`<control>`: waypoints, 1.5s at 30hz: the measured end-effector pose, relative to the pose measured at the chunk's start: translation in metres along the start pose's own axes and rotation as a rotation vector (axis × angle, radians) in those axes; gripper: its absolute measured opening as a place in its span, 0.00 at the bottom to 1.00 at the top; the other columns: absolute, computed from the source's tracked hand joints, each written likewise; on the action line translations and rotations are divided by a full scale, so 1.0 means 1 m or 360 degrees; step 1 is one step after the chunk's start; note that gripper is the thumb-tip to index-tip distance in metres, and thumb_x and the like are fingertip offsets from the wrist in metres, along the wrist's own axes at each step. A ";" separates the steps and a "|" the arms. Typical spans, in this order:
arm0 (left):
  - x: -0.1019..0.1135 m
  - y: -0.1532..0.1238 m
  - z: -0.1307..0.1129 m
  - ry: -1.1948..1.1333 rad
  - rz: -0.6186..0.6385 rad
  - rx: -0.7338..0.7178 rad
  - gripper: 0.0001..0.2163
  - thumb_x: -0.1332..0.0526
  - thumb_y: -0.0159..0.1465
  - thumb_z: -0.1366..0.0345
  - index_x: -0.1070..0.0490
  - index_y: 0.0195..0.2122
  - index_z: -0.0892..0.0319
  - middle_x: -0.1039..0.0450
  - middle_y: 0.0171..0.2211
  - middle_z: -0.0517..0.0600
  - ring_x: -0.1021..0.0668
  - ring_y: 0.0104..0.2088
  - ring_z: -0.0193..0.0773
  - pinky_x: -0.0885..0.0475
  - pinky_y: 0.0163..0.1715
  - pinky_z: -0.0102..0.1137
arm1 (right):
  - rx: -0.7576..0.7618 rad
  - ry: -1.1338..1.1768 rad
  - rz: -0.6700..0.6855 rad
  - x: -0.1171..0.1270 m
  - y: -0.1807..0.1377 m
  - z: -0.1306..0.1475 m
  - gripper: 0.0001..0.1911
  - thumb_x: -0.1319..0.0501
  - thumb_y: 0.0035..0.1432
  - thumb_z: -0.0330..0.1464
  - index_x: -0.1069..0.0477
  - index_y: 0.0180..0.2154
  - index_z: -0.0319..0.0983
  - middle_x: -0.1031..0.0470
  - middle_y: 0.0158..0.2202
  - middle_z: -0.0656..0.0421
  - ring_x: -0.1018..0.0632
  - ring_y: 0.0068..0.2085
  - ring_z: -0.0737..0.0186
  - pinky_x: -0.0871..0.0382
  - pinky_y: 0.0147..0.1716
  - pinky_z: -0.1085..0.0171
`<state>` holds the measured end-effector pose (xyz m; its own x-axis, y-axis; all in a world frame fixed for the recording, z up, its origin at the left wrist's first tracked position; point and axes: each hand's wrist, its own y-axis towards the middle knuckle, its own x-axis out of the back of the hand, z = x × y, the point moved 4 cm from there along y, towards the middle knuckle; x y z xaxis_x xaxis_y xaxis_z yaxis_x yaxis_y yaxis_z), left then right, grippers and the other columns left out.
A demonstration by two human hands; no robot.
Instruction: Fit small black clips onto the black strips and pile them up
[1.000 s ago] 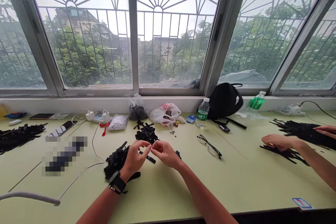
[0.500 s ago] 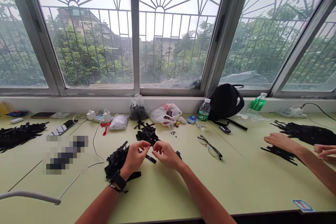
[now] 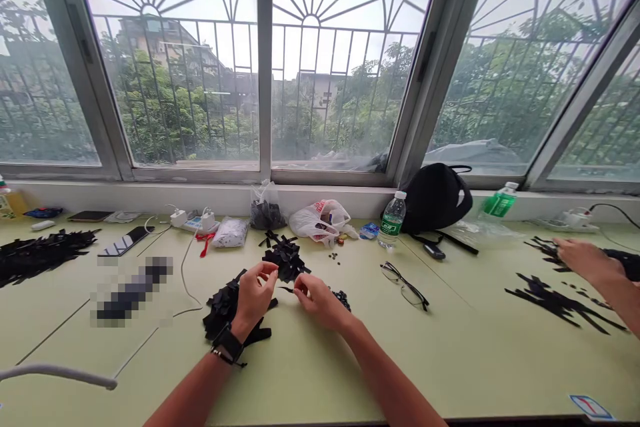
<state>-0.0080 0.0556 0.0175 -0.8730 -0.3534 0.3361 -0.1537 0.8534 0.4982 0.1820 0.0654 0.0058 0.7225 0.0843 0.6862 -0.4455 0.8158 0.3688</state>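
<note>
Head view, looking down across a pale green bench (image 3: 450, 367) toward a barred window (image 3: 320, 60). The left hand (image 3: 254, 297) and right hand (image 3: 319, 301) work close together at the middle of the bench, nearly meeting. The right hand's thumb and forefinger (image 3: 302, 285) are pinched narrow on the end of a thin black strip (image 3: 286, 289). The left hand's fingers (image 3: 267, 270) are curled and narrow, but whether they hold anything cannot be told. A heap of black strips (image 3: 225, 307) lies under the left wrist, and a second pile (image 3: 286, 261) lies just ahead of the hands, both apparently kept there so that pieces are within easy reach. A small cluster of black pieces (image 3: 342, 300) sits beside the right hand. Glasses (image 3: 404, 287), a water bottle (image 3: 393, 220) and a black bag (image 3: 435, 199) stand farther right and toward the window, seemingly set aside from the working area. At far right, a co-worker's hand (image 3: 585, 261) rests on a separate spread of black strips (image 3: 560, 300), seemingly a station of its own.
</note>
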 end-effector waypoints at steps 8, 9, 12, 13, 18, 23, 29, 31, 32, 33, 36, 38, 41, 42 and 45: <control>0.002 0.001 -0.001 -0.0011 -0.0057 -0.0008 0.10 0.39 0.66 0.58 0.21 0.37 0.55 0.18 0.34 0.50 0.20 0.32 0.42 0.29 0.27 0.31 | -0.0164 0.0494 0.0210 0.004 0.003 -0.003 0.09 0.44 0.52 0.26 0.25 0.28 0.38 0.30 0.21 0.63 0.31 0.23 0.67 0.40 0.24 0.69; 0.002 0.001 -0.002 -0.0011 -0.0060 -0.0011 0.10 0.40 0.66 0.58 0.21 0.37 0.55 0.18 0.33 0.50 0.20 0.32 0.42 0.29 0.27 0.31 | -0.0178 0.0501 0.0257 0.002 0.002 -0.004 0.10 0.45 0.53 0.26 0.25 0.26 0.38 0.31 0.20 0.63 0.31 0.22 0.68 0.39 0.23 0.69; 0.002 0.001 -0.002 -0.0013 -0.0069 -0.0015 0.10 0.40 0.66 0.58 0.21 0.37 0.55 0.18 0.33 0.50 0.20 0.32 0.42 0.28 0.27 0.31 | -0.0223 0.0549 0.0094 0.002 0.005 -0.009 0.10 0.44 0.56 0.29 0.22 0.32 0.38 0.24 0.26 0.59 0.24 0.27 0.64 0.31 0.27 0.67; 0.002 0.001 -0.002 -0.0019 -0.0072 -0.0011 0.10 0.40 0.66 0.58 0.21 0.37 0.55 0.18 0.33 0.50 0.20 0.32 0.42 0.28 0.27 0.31 | -0.0222 0.0564 -0.0034 0.003 0.006 -0.011 0.11 0.43 0.58 0.31 0.22 0.38 0.38 0.21 0.32 0.57 0.21 0.33 0.60 0.26 0.32 0.65; 0.002 0.001 0.000 -0.0065 -0.0090 0.0028 0.10 0.39 0.65 0.58 0.21 0.38 0.55 0.19 0.33 0.50 0.20 0.30 0.41 0.29 0.26 0.31 | -0.0048 0.0348 -0.0510 0.017 0.007 -0.006 0.23 0.42 0.64 0.34 0.31 0.60 0.43 0.28 0.60 0.50 0.28 0.62 0.52 0.30 0.59 0.52; 0.003 0.001 -0.002 -0.0056 -0.0103 -0.0004 0.10 0.39 0.65 0.58 0.21 0.37 0.55 0.18 0.34 0.50 0.21 0.31 0.41 0.28 0.28 0.31 | 0.0202 0.0032 -0.0264 0.009 0.000 0.012 0.11 0.42 0.63 0.27 0.23 0.42 0.42 0.20 0.46 0.54 0.23 0.52 0.53 0.28 0.55 0.54; 0.004 0.000 0.000 -0.0059 -0.0100 -0.0002 0.10 0.39 0.65 0.57 0.21 0.37 0.56 0.18 0.33 0.50 0.20 0.31 0.42 0.28 0.28 0.32 | 0.0327 -0.0407 0.0135 -0.017 -0.001 0.003 0.19 0.43 0.66 0.29 0.25 0.56 0.41 0.24 0.59 0.50 0.26 0.59 0.50 0.36 0.63 0.51; 0.004 0.001 0.001 -0.0046 -0.0108 -0.0010 0.10 0.39 0.65 0.57 0.21 0.37 0.55 0.18 0.34 0.50 0.20 0.31 0.42 0.27 0.28 0.32 | 0.0269 -0.0512 0.0172 -0.021 0.005 -0.004 0.21 0.44 0.68 0.32 0.27 0.59 0.40 0.27 0.62 0.49 0.27 0.62 0.49 0.38 0.65 0.50; 0.004 0.001 0.002 -0.0036 -0.0110 -0.0015 0.10 0.39 0.65 0.57 0.21 0.37 0.55 0.18 0.34 0.50 0.20 0.31 0.42 0.27 0.28 0.32 | 0.0238 -0.0558 0.0190 -0.023 0.009 -0.007 0.22 0.44 0.68 0.33 0.28 0.61 0.39 0.28 0.63 0.48 0.28 0.63 0.48 0.38 0.65 0.51; 0.003 0.001 0.003 -0.0025 -0.0112 -0.0019 0.10 0.39 0.65 0.57 0.21 0.38 0.55 0.18 0.34 0.50 0.20 0.31 0.42 0.27 0.28 0.32 | 0.0212 -0.0604 0.0213 -0.025 0.014 -0.009 0.23 0.45 0.68 0.34 0.30 0.62 0.38 0.30 0.64 0.47 0.29 0.64 0.48 0.39 0.65 0.51; 0.003 0.002 0.004 0.0004 -0.0113 -0.0025 0.09 0.38 0.64 0.58 0.21 0.37 0.54 0.18 0.34 0.50 0.19 0.32 0.42 0.28 0.27 0.32 | 0.0124 -0.0745 0.0249 -0.031 0.032 -0.012 0.25 0.44 0.68 0.36 0.32 0.63 0.36 0.32 0.65 0.45 0.32 0.66 0.46 0.40 0.65 0.51; 0.003 0.002 0.004 0.0013 -0.0112 -0.0024 0.08 0.38 0.64 0.59 0.21 0.37 0.54 0.18 0.34 0.50 0.19 0.32 0.43 0.28 0.28 0.32 | 0.0051 -0.0813 0.0242 -0.033 0.044 -0.012 0.24 0.44 0.68 0.37 0.31 0.62 0.35 0.31 0.64 0.44 0.31 0.65 0.45 0.39 0.65 0.51; 0.003 0.001 0.002 0.0013 -0.0112 -0.0004 0.08 0.38 0.64 0.59 0.21 0.38 0.55 0.18 0.34 0.50 0.19 0.32 0.43 0.28 0.28 0.32 | -0.0019 -0.0843 0.0222 -0.031 0.059 -0.011 0.20 0.43 0.68 0.35 0.28 0.58 0.36 0.27 0.61 0.45 0.30 0.63 0.45 0.37 0.62 0.51; 0.004 0.001 0.002 0.0011 -0.0113 0.0004 0.08 0.39 0.65 0.59 0.21 0.38 0.55 0.18 0.34 0.50 0.19 0.32 0.43 0.28 0.28 0.32 | -0.0026 -0.0842 0.0216 -0.029 0.062 -0.011 0.19 0.43 0.67 0.35 0.27 0.56 0.37 0.26 0.59 0.45 0.29 0.62 0.45 0.37 0.61 0.52; 0.004 0.001 0.000 0.0000 -0.0123 0.0019 0.08 0.39 0.65 0.59 0.21 0.38 0.55 0.18 0.34 0.50 0.20 0.32 0.43 0.28 0.29 0.32 | -0.0029 -0.0845 0.0198 -0.022 0.065 -0.008 0.14 0.42 0.66 0.32 0.24 0.50 0.38 0.23 0.54 0.46 0.27 0.58 0.46 0.35 0.58 0.53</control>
<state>-0.0119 0.0552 0.0194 -0.8583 -0.4183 0.2972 -0.2260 0.8281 0.5130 0.1417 0.1217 0.0099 0.2963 -0.1158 0.9480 -0.4982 0.8281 0.2569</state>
